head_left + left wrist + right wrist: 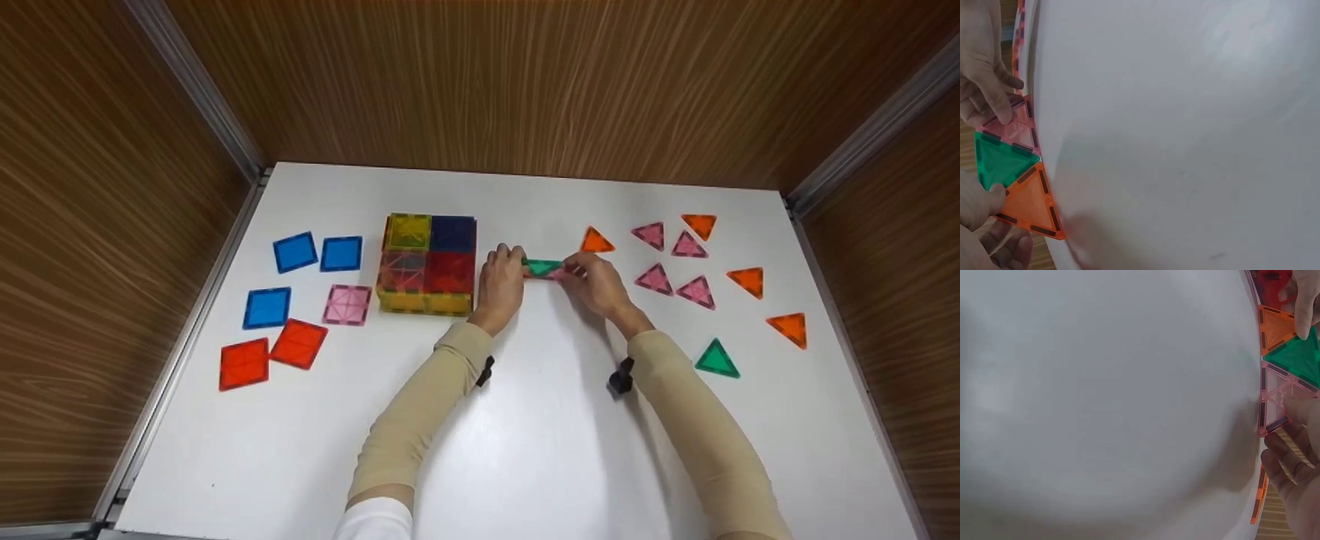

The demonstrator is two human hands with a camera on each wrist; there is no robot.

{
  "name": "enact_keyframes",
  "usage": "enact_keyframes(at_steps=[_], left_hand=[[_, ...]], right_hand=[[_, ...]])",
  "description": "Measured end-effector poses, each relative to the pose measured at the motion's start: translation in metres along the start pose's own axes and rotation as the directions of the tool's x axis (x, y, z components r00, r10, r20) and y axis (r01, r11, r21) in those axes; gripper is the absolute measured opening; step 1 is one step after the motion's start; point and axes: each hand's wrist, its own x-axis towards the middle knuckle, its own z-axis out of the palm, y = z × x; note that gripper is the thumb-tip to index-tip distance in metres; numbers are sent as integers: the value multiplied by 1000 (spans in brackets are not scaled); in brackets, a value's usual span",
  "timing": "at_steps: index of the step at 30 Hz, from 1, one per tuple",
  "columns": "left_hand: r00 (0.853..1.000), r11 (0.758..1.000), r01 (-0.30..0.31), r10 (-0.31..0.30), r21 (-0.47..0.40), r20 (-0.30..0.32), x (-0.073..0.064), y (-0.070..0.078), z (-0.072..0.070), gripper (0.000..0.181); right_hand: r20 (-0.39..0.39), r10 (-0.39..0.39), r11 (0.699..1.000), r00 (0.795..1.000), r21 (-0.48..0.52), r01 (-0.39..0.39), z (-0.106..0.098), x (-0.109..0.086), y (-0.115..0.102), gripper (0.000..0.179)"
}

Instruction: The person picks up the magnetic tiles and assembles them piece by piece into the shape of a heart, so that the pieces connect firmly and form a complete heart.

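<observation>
Three triangular magnetic tiles stand joined edge to edge in a row between the hands. A green triangle (pixel 541 266) is in the middle, point down. At one end, my left hand (pixel 501 285) pinches an orange triangle (pixel 1034 201), thumb on its near face and fingers behind. At the other end, my right hand (pixel 600 285) pinches a pink triangle (pixel 1276 402) between thumb and fingers. In the head view the hands mostly cover the orange and pink tiles. Just left of the left hand stands a block of square tiles (pixel 451 271) in yellow, blue, red and pink.
On the left lie blue squares (pixel 341 253), red squares (pixel 244 364) and a pink square (pixel 347 304). Several loose pink triangles (pixel 654 279) and orange triangles (pixel 746 282) lie on the right, with a green triangle (pixel 717 359) nearer. Wood-grain panels (pixel 480 90) enclose the white table (pixel 525 465).
</observation>
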Motion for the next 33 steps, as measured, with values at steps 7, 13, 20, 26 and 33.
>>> enact_keyframes(at_steps=[7, 13, 20, 26, 33], left_hand=[[998, 999, 52, -51, -14, 36, 3, -2, -1, 21], [999, 999, 23, -22, -24, 28, 3, -7, -2, 20], [999, 1000, 24, -23, -1, 39, 5, -9, -3, 21], [999, 999, 30, -29, -19, 38, 6, -8, -3, 21], [998, 999, 28, -27, -16, 55, 5, -7, -3, 22]], right_hand=[[-1, 6, 1000, 1000, 17, -6, 2, 7, -3, 19], [-27, -49, 999, 998, 12, 49, 3, 7, -1, 23], [9, -72, 994, 997, -85, 72, -9, 5, 8, 38], [-5, -2, 988, 1000, -153, 1, -29, 4, 24, 50], [49, 42, 951, 998, -307, -26, -39, 12, 39, 54]])
